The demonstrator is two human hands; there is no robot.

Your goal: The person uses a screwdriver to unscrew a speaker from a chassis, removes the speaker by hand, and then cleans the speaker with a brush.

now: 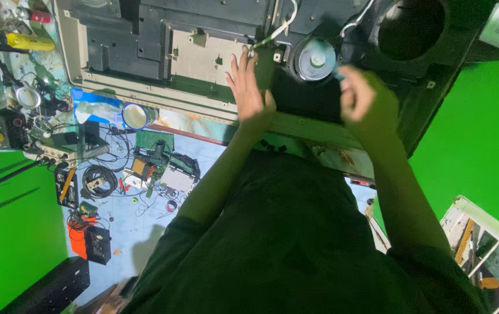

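Observation:
An opened flat-screen set lies back-up, showing its dark chassis (121, 40) and a grey metal plate (203, 55). My left hand (249, 87) rests flat on the plate's right edge, fingers stretched out and holding nothing, next to a white wire (281, 26). A round silver speaker (316, 58) sits just to its right. My right hand (365, 99) hovers right of the speaker, blurred, with fingers curled. Something small and bluish shows at its fingertips, too blurred to identify.
A large round opening (409, 26) gapes in the chassis at upper right. On the blue floor at left lie circuit boards (153, 142), coiled cables (98, 180), a yellow tool (28, 42), a roll of tape (135, 115) and an orange-black box (89, 241). Green sheeting surrounds the area.

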